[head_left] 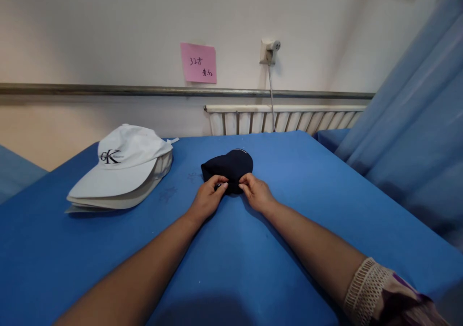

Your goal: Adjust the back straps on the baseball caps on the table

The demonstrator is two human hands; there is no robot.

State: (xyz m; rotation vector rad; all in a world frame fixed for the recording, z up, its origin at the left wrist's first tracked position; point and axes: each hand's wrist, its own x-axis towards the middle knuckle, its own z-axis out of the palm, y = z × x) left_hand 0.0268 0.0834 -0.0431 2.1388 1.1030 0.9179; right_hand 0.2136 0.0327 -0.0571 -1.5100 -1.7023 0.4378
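The black cap (231,162) lies on the blue worktop (311,181), its near edge pinched between thumb and fingers of the left hand (208,198) and the right hand (258,193). If 1 side were pulled harder, the soft-looking fabric could twist or crease; a slack pinch might let the edge slip. A wide leftward swing could topple the stack of caps (125,145), which stands apart on that side.

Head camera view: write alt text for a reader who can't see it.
A person's left hand and right hand grip the near edge of a dark cap at a blue surface. Stacked pale caps, the top one marked CK, lie to the left; a pink note hangs on the wall behind.
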